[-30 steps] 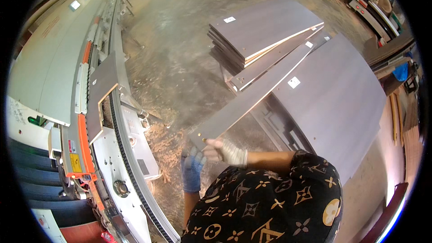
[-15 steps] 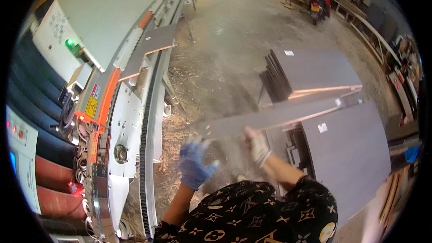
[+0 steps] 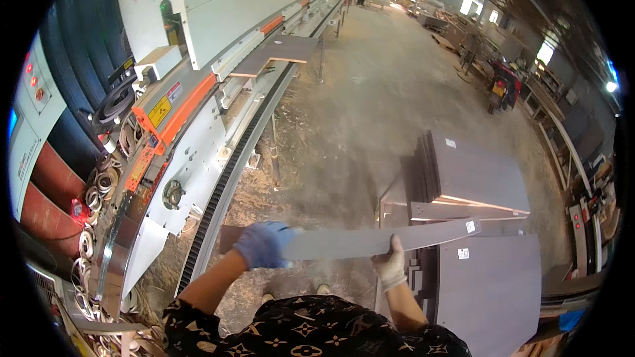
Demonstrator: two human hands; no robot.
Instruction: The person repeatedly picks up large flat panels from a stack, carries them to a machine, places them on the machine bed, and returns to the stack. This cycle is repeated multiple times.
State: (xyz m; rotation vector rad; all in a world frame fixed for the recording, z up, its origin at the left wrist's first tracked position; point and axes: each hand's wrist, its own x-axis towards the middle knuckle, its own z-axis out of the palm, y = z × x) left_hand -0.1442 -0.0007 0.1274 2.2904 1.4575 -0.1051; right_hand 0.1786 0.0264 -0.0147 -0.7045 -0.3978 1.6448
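A long, narrow grey board strip (image 3: 344, 243) lies crosswise in front of my body. My left hand (image 3: 264, 244), in a blue glove, is wrapped over the strip near its left end, and the dark end pokes out past the glove. My right hand (image 3: 390, 263), in a whitish glove, grips the lower edge right of the middle, thumb up on the face. The strip's right end, with a white label, reaches over the gap between two stacks of grey panels: a far stack (image 3: 479, 172) and a near one (image 3: 489, 284).
To the left runs a long machine with an orange guard (image 3: 185, 109) and a black conveyor track (image 3: 225, 192). A notched grey panel (image 3: 281, 53) rests on it farther along. Rolls of edging (image 3: 99, 185) lie beside the machine. A red motorbike (image 3: 503, 89) stands at the far right.
My left hand was open beside the strip's left end; now it is closed on it. The strip has shifted left toward the machine. My head view has tilted up.
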